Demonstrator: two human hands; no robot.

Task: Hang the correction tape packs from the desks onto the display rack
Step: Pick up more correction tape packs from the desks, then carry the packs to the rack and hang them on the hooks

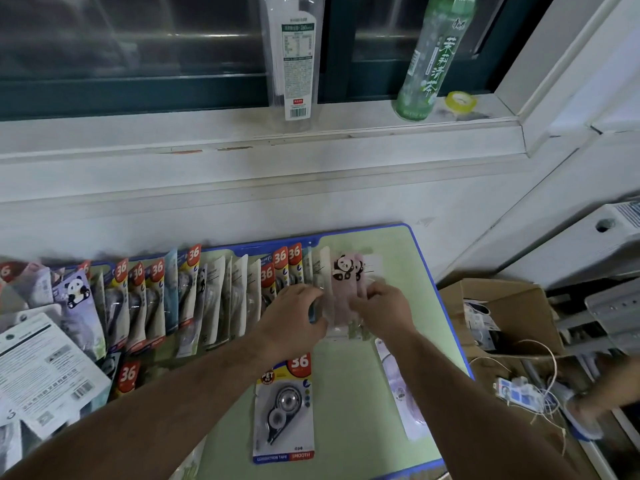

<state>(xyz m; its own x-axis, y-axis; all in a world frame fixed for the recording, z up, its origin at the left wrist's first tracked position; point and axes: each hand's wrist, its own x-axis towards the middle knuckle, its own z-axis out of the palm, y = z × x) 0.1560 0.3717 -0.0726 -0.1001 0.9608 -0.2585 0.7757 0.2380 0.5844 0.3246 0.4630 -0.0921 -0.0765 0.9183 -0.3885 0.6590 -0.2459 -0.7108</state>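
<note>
Several correction tape packs [194, 299] stand in a row along the back of a green desk [391, 258] with a blue rim. At the row's right end are pink panda packs [343, 282]. My left hand [294, 313] and my right hand [381, 310] grip these pink packs from either side, fingers curled round them. Another pack [284, 407] with a red "36" badge lies flat on the desk under my left forearm. A pale pack [401, 389] lies flat beneath my right forearm. No display rack is in view.
A white sill behind the desk carries a clear bottle [294, 57], a green tea bottle [429, 57] and a yellow tape roll [460, 100]. A cardboard box [502, 317] and tangled cables [526, 393] sit to the right. White packaging [45, 372] lies at the left.
</note>
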